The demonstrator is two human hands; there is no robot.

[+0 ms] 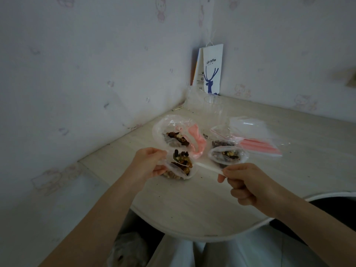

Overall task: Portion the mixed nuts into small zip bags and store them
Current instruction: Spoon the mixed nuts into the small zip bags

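My left hand [149, 163] pinches the rim of a small clear zip bag [180, 170], holding its mouth open; mixed nuts fill it. My right hand [243, 182] grips the handle of a white plastic spoon [209, 168] whose loaded bowl reaches over the bag's mouth. Behind stands the large clear bag of mixed nuts [176, 134] with a pink zip edge, open. To the right are two more small bags with nuts, a near bag [227, 155] and a far bag [221, 139].
A stack of empty zip bags with red strips [256, 135] lies at the right. A clear plastic cup [212, 105] and a white coffee paper bag [212, 70] stand in the wall corner. The pale table [192, 205] has a curved front edge; crumbs dot it.
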